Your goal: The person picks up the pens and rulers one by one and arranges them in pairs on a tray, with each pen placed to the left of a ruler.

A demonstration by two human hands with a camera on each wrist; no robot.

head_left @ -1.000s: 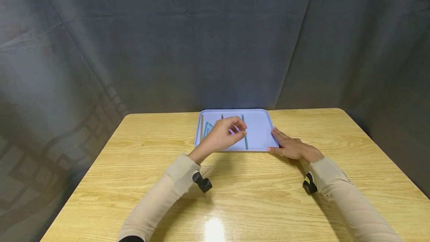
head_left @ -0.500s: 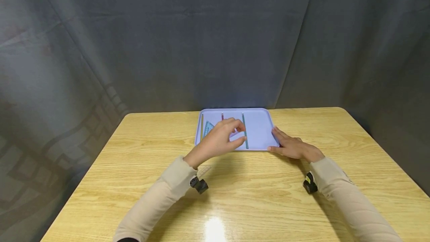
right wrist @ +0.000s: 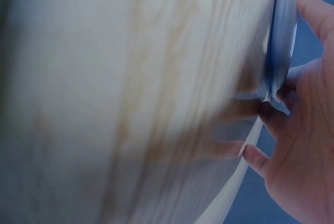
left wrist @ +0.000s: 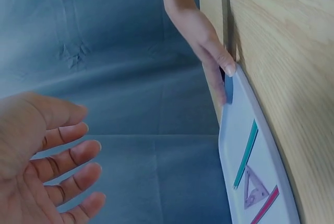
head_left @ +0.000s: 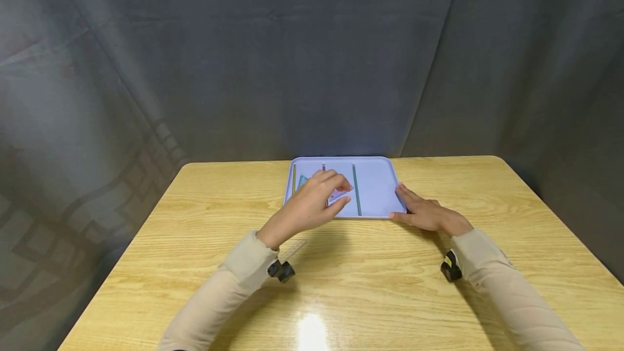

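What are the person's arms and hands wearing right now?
Both arms are in long beige sleeves, with a dark cuff edge showing near the left elbow. A small black camera sits under each wrist; the right one carries a yellow mark. The left hand and right hand are bare, without gloves.

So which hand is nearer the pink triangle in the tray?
Left. The left hand hovers open just above the pink triangle; the right hand rests at the tray's right edge, farther off.
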